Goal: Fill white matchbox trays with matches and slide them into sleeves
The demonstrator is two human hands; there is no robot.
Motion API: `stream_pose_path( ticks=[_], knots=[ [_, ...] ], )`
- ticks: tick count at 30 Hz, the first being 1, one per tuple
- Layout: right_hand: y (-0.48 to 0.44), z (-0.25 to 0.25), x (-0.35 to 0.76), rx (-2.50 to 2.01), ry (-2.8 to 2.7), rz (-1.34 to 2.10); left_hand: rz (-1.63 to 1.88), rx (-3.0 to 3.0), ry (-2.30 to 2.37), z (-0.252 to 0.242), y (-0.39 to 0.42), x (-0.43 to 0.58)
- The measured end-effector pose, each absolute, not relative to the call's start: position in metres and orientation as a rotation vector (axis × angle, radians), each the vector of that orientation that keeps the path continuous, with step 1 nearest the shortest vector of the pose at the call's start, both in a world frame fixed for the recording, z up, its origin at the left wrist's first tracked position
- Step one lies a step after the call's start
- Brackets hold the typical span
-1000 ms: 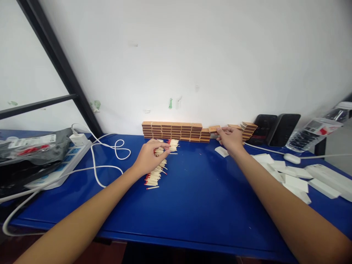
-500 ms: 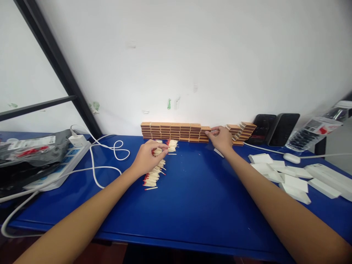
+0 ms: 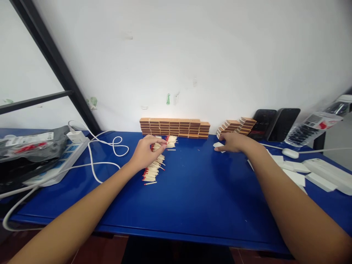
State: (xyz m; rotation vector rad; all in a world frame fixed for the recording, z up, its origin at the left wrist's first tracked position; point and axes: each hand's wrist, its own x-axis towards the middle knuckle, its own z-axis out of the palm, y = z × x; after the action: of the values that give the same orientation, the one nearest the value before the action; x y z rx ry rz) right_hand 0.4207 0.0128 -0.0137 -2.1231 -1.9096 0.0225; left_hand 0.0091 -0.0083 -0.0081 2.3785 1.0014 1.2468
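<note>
My left hand [image 3: 146, 152] is over the pile of red-tipped matches [image 3: 153, 170], its thumb and fingertips drawn together. Whether a match is between them I cannot make out. More matches [image 3: 172, 141] lie just beyond those fingertips. At the right, my right hand [image 3: 233, 142] has its thumb and fingers apart around a small white paper piece [image 3: 219, 146] on the table. Close behind it, stepped stacks of matchboxes [image 3: 228, 124] lean near the wall. A row of stacked brown matchboxes [image 3: 174, 127] runs along the wall between the hands.
Several white paper pieces [image 3: 297, 178] lie at the right, by a white cable [image 3: 316, 151]. Two dark phones [image 3: 283, 124] and a plastic bottle [image 3: 310, 128] stand behind. A power strip [image 3: 67, 161], looped cables [image 3: 92, 161] and a grey plastic bag [image 3: 33, 146] occupy the left.
My right hand has left the right end of the matchbox row and moved right to the white paper piece. My left hand has stayed over the matches. The view has shifted slightly.
</note>
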Motion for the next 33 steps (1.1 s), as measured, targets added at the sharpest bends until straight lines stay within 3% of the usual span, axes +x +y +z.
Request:
stream_pose_path(
  ticks=[5, 12, 15, 20, 33],
  knots=[
    [0.004, -0.002, 0.397, -2.191, -2.140, 0.083, 1.232, 2.426, 0.997, -0.007, -0.007, 0.007],
    [-0.032, 0.002, 0.293, -1.345, -2.293, 0.124, 1.073, 2.635, 0.908, -0.007, -0.010, 0.008],
    [-0.050, -0.001, 0.256, -1.155, -2.398, -0.013, 1.008, 2.710, 0.795, -0.006, -0.011, 0.010],
    [-0.056, -0.004, 0.243, -1.079, -2.399, -0.166, 1.001, 2.745, 0.775, -0.004, -0.006, 0.007],
    [0.015, -0.045, 0.254, -1.285, -2.114, 0.132, 1.266, 2.663, 1.284, -0.001, 0.008, -0.011]
  ],
)
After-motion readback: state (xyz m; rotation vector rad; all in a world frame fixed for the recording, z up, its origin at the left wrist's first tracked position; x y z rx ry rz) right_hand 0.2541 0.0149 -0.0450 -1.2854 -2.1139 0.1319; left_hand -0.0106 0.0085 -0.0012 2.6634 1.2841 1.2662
